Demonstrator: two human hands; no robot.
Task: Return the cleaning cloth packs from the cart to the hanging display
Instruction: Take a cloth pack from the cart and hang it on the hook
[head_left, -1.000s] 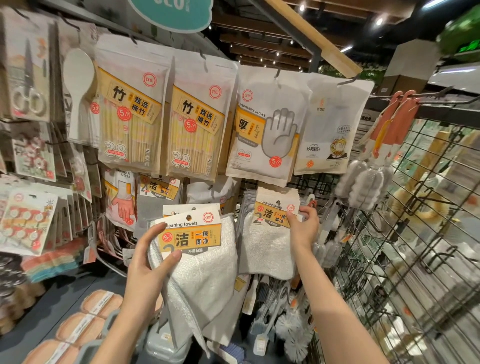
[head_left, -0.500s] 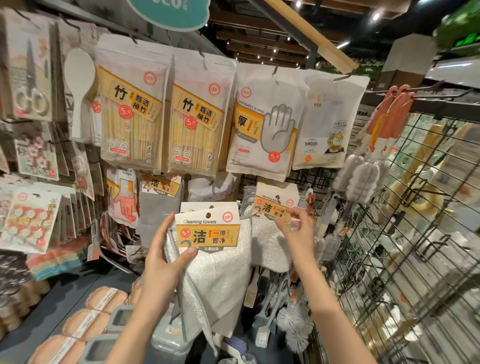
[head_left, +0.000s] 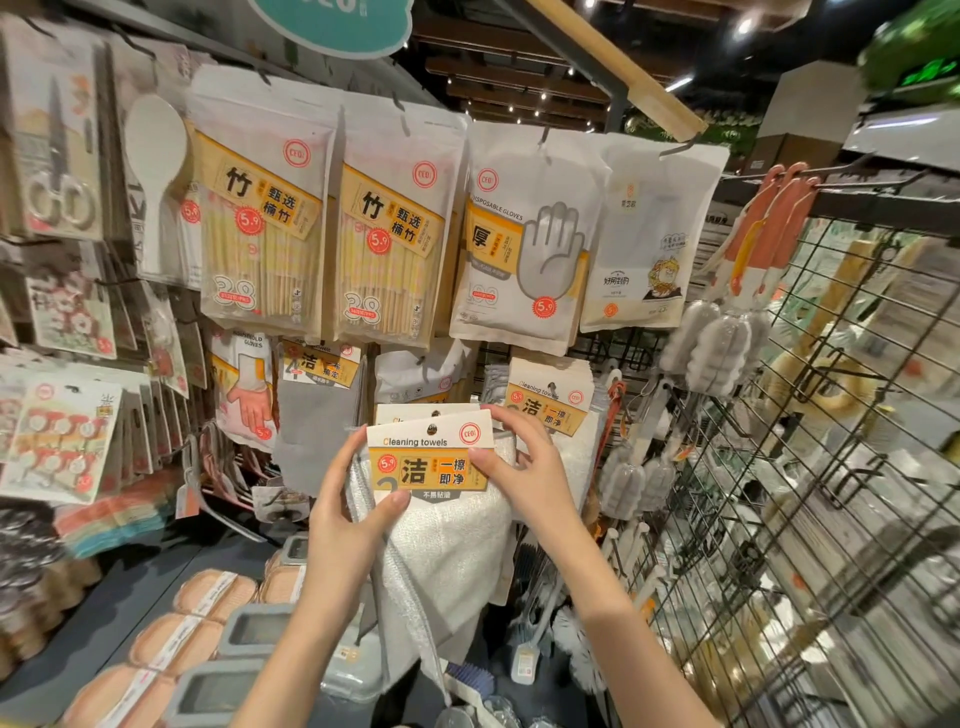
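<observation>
head view, both hands, left hand (head_left: 345, 512), right hand (head_left: 524, 467), gripping cleaning towels pack (head_left: 431, 462)

Nubby white cloth pack (head_left: 452, 540) w/ matt card header (head_left: 428, 449); glossy plastic pouches (head_left: 260, 228); black wire grid (head_left: 810, 467).

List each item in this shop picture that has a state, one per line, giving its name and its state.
Held cleaning towels pack: off the hook, gripped by both hands.
Left hand: thumb on the card front, fingers behind.
Right hand: pinches the card's right edge.
Hanging cleaning towels pack: on its hook.
Disposable gloves pack: hanging, sealed.
Bamboo chopsticks packs: hanging side by side.
Bottle brushes: hanging heads down.
</observation>
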